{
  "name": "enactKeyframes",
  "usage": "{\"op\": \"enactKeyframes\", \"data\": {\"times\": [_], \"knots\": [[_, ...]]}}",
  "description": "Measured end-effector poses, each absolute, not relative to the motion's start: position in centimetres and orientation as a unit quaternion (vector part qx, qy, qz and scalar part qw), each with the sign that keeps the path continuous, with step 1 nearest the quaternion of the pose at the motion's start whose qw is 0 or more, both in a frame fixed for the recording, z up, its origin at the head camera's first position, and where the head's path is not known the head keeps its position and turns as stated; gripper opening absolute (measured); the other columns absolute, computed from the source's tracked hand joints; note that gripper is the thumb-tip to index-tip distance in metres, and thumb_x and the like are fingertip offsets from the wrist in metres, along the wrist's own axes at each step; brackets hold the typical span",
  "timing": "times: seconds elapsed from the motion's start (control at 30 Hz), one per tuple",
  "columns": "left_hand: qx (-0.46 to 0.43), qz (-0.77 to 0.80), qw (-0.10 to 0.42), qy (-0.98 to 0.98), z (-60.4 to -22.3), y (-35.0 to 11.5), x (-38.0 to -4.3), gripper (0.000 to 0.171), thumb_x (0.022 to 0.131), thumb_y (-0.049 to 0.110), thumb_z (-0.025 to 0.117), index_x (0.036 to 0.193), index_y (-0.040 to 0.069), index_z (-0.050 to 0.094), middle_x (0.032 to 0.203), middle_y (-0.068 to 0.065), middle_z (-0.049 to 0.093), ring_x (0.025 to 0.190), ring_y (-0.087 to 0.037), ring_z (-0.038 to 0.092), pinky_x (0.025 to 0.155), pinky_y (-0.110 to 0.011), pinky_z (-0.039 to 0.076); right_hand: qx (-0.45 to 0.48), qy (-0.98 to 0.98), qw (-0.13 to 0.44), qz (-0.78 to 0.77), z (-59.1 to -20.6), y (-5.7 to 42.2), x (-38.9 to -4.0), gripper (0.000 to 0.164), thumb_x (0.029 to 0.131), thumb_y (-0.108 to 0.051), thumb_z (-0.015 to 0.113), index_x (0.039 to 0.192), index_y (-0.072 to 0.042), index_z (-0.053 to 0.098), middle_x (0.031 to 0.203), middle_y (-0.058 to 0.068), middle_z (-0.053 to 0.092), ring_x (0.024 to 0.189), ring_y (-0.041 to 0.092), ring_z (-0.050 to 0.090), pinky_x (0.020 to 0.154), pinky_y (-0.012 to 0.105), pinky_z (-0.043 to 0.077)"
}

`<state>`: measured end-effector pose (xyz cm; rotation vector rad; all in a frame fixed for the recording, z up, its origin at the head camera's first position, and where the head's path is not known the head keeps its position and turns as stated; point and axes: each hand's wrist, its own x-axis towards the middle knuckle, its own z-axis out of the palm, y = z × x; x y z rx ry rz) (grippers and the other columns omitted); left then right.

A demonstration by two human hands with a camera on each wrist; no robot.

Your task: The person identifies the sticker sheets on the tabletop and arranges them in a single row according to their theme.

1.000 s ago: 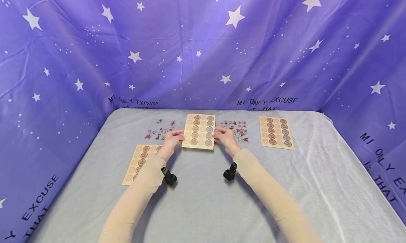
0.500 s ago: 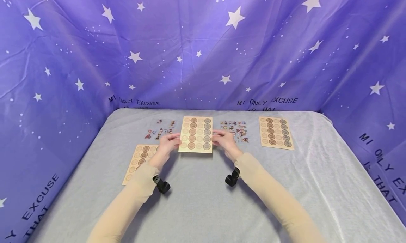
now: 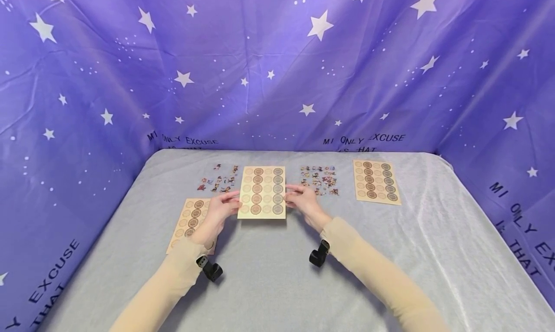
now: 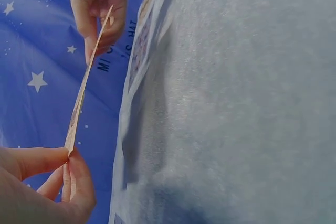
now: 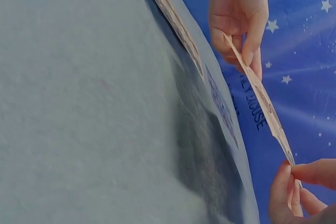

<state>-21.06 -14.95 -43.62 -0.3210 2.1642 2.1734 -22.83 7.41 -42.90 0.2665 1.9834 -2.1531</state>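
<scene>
A tan sheet of round stickers is held up off the table between both hands. Its printed circles, pale, brown and grey, stand in columns. My left hand pinches its left edge between thumb and fingers, as the left wrist view also shows with the left hand low in the picture. On the opposite edge, my right hand pinches the sheet the same way; in the right wrist view the right hand has thumb and fingertips on it. Seen edge-on, the sheet looks thin and slightly tilted.
A similar sticker sheet lies at the left, partly under the left forearm. Another sheet lies at the back right. Clear sheets with small colourful figures, one left and one right, lie behind the hands. Grey cloth covers the table.
Both hands have drawn the held sticker sheet toward the person and slightly left. The figure sheet at the back left is now less covered. The other sheets stay where they were.
</scene>
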Motion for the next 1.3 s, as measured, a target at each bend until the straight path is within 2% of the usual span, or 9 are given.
{"op": "enactKeyframes", "data": {"times": [0.13,0.3,0.47,0.7,0.87,1.1,1.3], "knots": [[-0.077,0.717,0.022,0.692,-45.7,-15.8,-21.1,0.043,0.071,-0.009,0.058,0.113,-0.007,0.055,0.076,-0.004,0.063,0.066,-0.010,0.060,0.062,-0.023,0.053,0.092,0.678,0.099,-0.723,-42.6,7.1,-22.1,0.041,0.074,0.010,0.058,0.114,0.003,0.056,0.076,0.006,0.062,0.065,0.010,0.059,0.067,0.025,0.053],[-0.091,0.703,0.025,0.704,-47.3,-16.5,-21.1,0.043,0.071,-0.007,0.059,0.114,-0.006,0.055,0.076,-0.002,0.062,0.065,-0.009,0.059,0.062,-0.022,0.052,0.096,0.681,0.101,-0.719,-42.2,6.6,-21.1,0.041,0.074,0.012,0.057,0.114,0.004,0.056,0.075,0.007,0.062,0.061,0.010,0.058,0.068,0.029,0.053],[-0.115,0.683,0.046,0.720,-46.0,-16.6,-19.7,0.043,0.073,-0.007,0.058,0.116,-0.004,0.054,0.077,-0.001,0.061,0.065,-0.006,0.059,0.062,-0.019,0.052,0.076,0.674,0.101,-0.728,-43.7,6.3,-20.7,0.040,0.073,0.011,0.058,0.113,0.005,0.055,0.073,0.005,0.063,0.062,0.010,0.060,0.064,0.026,0.054],[-0.134,0.674,0.060,0.724,-43.0,-16.5,-17.4,0.041,0.075,-0.012,0.057,0.116,-0.011,0.052,0.070,0.000,0.061,0.061,-0.006,0.057,0.058,-0.019,0.050,0.094,0.672,0.115,-0.726,-43.3,5.4,-19.7,0.041,0.073,0.012,0.057,0.114,0.005,0.054,0.072,0.003,0.061,0.060,0.009,0.059,0.065,0.027,0.054],[-0.142,0.656,0.066,0.738,-43.1,-17.1,-16.9,0.040,0.075,-0.009,0.059,0.115,-0.009,0.053,0.071,0.002,0.062,0.062,-0.004,0.057,0.058,-0.018,0.050,0.090,0.669,0.125,-0.727,-43.2,5.0,-19.1,0.041,0.074,0.013,0.056,0.114,0.007,0.053,0.073,0.005,0.061,0.061,0.009,0.059,0.062,0.025,0.054],[-0.136,0.659,0.063,0.737,-43.6,-17.5,-16.4,0.042,0.074,-0.011,0.058,0.116,-0.010,0.052,0.070,0.002,0.060,0.061,-0.005,0.057,0.056,-0.019,0.050,0.079,0.664,0.130,-0.732,-43.3,4.6,-18.4,0.039,0.074,0.014,0.055,0.113,0.009,0.052,0.073,0.007,0.061,0.060,0.009,0.058,0.063,0.029,0.054],[-0.131,0.651,0.054,0.746,-44.2,-18.0,-15.7,0.043,0.071,-0.005,0.061,0.113,-0.008,0.055,0.073,-0.003,0.063,0.060,-0.005,0.058,0.054,-0.018,0.050,0.074,0.665,0.143,-0.729,-43.5,4.4,-17.8,0.040,0.074,0.015,0.053,0.113,0.011,0.051,0.071,0.006,0.059,0.059,0.009,0.057,0.064,0.031,0.054]]}}
